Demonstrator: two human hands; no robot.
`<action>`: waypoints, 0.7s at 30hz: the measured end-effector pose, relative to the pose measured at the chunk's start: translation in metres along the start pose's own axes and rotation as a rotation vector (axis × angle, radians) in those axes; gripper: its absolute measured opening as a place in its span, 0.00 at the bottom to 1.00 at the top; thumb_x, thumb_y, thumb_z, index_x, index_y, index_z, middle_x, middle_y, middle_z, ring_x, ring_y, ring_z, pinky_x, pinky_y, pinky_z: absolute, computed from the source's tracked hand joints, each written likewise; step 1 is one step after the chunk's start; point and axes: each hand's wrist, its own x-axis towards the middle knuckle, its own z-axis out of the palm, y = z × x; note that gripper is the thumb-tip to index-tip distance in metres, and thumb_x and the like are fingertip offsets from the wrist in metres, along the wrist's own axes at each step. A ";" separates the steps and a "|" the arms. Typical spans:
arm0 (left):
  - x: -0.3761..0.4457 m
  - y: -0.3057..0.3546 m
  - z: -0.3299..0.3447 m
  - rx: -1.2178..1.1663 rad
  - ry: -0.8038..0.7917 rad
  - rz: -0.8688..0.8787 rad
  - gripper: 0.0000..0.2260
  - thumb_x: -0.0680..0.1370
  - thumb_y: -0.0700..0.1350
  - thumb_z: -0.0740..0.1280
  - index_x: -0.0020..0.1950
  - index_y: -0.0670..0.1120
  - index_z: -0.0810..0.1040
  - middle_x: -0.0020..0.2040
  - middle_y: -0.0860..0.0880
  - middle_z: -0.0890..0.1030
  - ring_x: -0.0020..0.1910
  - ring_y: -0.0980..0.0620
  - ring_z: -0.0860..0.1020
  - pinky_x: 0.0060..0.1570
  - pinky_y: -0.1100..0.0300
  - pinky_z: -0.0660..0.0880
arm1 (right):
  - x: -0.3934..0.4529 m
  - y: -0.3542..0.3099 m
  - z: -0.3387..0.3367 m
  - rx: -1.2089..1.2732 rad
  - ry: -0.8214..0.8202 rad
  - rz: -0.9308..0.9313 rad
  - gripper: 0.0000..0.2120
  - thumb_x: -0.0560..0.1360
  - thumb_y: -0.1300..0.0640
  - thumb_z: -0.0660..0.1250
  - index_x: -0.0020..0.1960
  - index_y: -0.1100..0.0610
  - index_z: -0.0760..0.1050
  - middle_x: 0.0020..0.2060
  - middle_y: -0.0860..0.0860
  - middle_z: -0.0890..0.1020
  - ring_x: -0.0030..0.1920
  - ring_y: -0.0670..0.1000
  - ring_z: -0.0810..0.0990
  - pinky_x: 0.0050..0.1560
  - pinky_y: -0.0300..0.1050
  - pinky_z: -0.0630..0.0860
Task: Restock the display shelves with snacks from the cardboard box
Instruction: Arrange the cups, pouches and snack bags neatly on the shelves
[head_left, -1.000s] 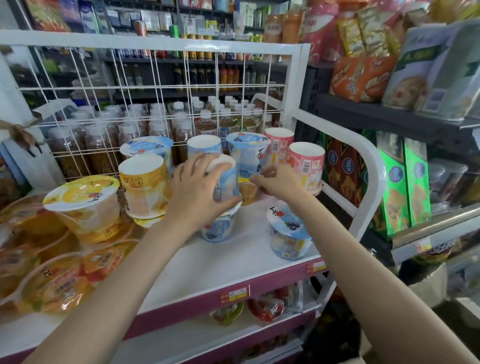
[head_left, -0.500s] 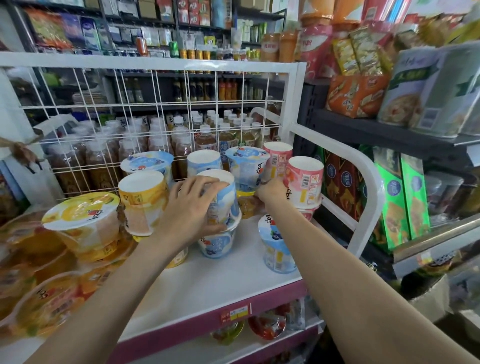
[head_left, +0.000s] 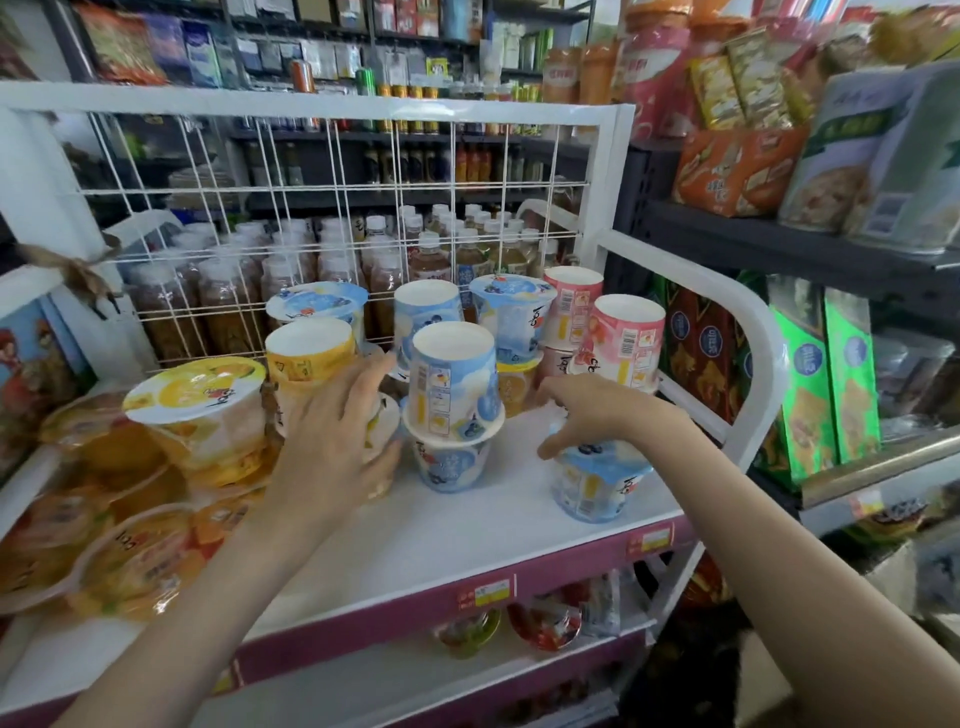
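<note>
On the white display shelf (head_left: 415, 535) an upside-down blue snack cup (head_left: 452, 384) is stacked on an upright blue cup (head_left: 452, 462). My left hand (head_left: 337, 447) is just left of this stack with fingers spread, holding nothing and partly covering a yellow cup behind it. My right hand (head_left: 597, 415) arches over a single blue cup (head_left: 597, 488) near the shelf's front right, fingers and thumb curled round its lid. Pink cups (head_left: 623, 343) and more blue cups stand at the back right. The cardboard box is out of view.
Yellow cups (head_left: 311, 353) and wrapped orange bowls (head_left: 130, 561) crowd the shelf's left. A white wire grid (head_left: 337, 192) backs the shelf, with bottles (head_left: 337, 260) behind it. A white side rail (head_left: 758, 332) bounds the right; green packets (head_left: 810, 389) stand beyond. Bowls (head_left: 540, 623) sit on the lower shelf.
My left hand has let go of the upside-down blue cup and drawn back to its left. My right hand has come forward from the back cups onto the single blue cup.
</note>
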 end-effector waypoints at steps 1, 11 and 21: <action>-0.006 -0.005 -0.002 0.061 0.023 -0.029 0.24 0.71 0.49 0.68 0.66 0.45 0.69 0.61 0.43 0.74 0.60 0.43 0.71 0.55 0.47 0.69 | -0.001 -0.003 -0.003 0.003 0.035 -0.020 0.31 0.69 0.49 0.73 0.68 0.56 0.65 0.65 0.51 0.72 0.63 0.52 0.71 0.55 0.41 0.67; -0.025 -0.030 -0.013 0.294 -0.134 0.006 0.15 0.64 0.43 0.77 0.48 0.48 0.78 0.47 0.51 0.77 0.51 0.46 0.74 0.43 0.52 0.69 | 0.038 -0.052 0.039 1.081 0.242 -0.068 0.42 0.61 0.53 0.80 0.69 0.51 0.62 0.61 0.47 0.76 0.60 0.48 0.75 0.59 0.49 0.75; -0.024 -0.039 -0.030 0.189 -0.117 0.004 0.09 0.67 0.39 0.75 0.46 0.46 0.81 0.46 0.50 0.81 0.47 0.44 0.78 0.43 0.52 0.72 | 0.040 -0.038 0.043 1.036 0.252 -0.030 0.45 0.56 0.51 0.81 0.68 0.51 0.64 0.59 0.48 0.78 0.57 0.49 0.78 0.55 0.50 0.78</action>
